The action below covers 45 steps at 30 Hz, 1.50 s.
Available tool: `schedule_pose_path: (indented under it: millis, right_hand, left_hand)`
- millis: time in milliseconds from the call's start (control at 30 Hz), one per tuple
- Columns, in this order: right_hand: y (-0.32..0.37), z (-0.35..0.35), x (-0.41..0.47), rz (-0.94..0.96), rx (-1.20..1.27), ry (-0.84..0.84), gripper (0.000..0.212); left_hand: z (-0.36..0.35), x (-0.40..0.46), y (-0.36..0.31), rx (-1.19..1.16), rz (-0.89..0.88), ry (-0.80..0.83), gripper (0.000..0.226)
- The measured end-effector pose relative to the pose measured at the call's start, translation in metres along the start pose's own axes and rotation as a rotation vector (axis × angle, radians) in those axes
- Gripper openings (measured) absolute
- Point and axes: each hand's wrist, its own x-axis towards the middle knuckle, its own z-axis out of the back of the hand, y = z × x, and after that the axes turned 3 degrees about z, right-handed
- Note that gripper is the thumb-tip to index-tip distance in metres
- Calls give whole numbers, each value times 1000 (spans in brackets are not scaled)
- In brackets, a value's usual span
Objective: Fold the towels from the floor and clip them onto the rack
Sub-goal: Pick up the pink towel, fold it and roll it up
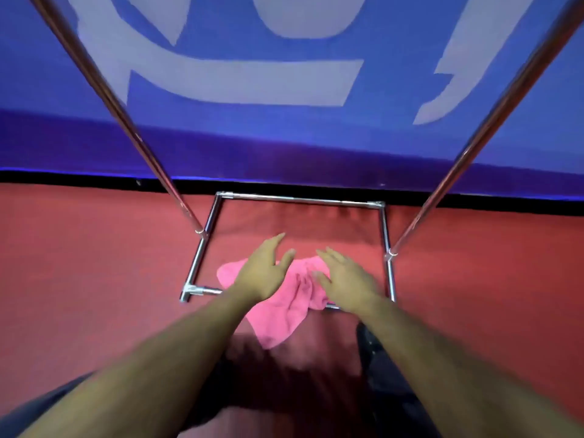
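One crumpled pink towel (286, 306) lies across the rack base (300, 200); my left hand (264, 271) and right hand (346, 284) hover splayed, holding nothing, with folding and clipping undone.

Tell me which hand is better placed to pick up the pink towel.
Probably the left hand: it hangs over the middle of the pink towel, fingers spread. The right hand is open over the towel's right edge, near the rack's base bar.

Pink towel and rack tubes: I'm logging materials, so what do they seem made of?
Pink towel: looks like soft terry or microfibre cloth, matte, lying in loose wrinkles. Rack: apparently polished metal tubing, chrome or steel, with bright mirror-like highlights.
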Motion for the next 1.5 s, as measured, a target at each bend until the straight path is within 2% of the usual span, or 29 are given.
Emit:
schedule_pose_path:
  millis: [200, 400, 467, 533, 567, 633, 733, 800, 933, 1033, 1100, 1200, 1300, 1367, 1467, 1500]
  right_hand:
    - [-25, -98, 32, -50, 1, 270, 61]
    - [-33, -159, 55, -51, 19, 379, 62]
    - [-36, -172, 63, -58, 39, 396, 62]
    - [-40, -182, 70, -79, 68, 403, 62]
    - [-42, -187, 73, -93, 80, 404, 62]
    - [-46, -193, 78, -127, 99, 406, 63]
    - [-51, -205, 82, -139, 121, 399, 63]
    - [-53, -212, 83, -131, 119, 383, 63]
    - [-51, -213, 85, -130, 125, 336, 59]
    - [-50, -206, 84, -125, 143, 307, 53]
    - [-48, -199, 78, -127, 164, 279, 49]
    - [-42, -181, 63, -137, 193, 222, 44]
    - [-34, -149, 49, -180, 264, 175, 35]
    - [-27, -123, 37, -207, 317, 182, 27]
    - [-23, -83, 15, -219, 421, 170, 16]
    - [-20, -67, 7, -208, 482, 137, 26]
  left_hand:
    - [-67, 19, 104, -49, 371, 86, 58]
    - [-109, 27, 181, -215, 791, 57, 60]
    - [-118, 27, 196, -319, 908, 30, 51]
    - [-129, 29, 207, -373, 998, -14, 28]
    - [-134, 30, 211, -390, 1027, -37, 28]
    - [-143, 33, 220, -476, 1051, -127, 39]
    - [-171, 50, 262, -625, 1100, -277, 76]
    - [-180, 61, 277, -618, 1129, -296, 88]
    - [-162, 75, 242, -584, 1105, -158, 49]
    - [-158, 78, 233, -597, 1104, -91, 45]
    - [-147, 75, 215, -580, 1036, -98, 39]
    - [-116, 67, 176, -523, 769, -199, 31]
    - [-82, 66, 138, -496, 521, -208, 32]
    - [-56, 68, 109, -549, 424, -170, 46]
    - [-16, 57, 54, -528, 254, -70, 28]
    - [-4, 54, 37, -473, 177, -36, 25]
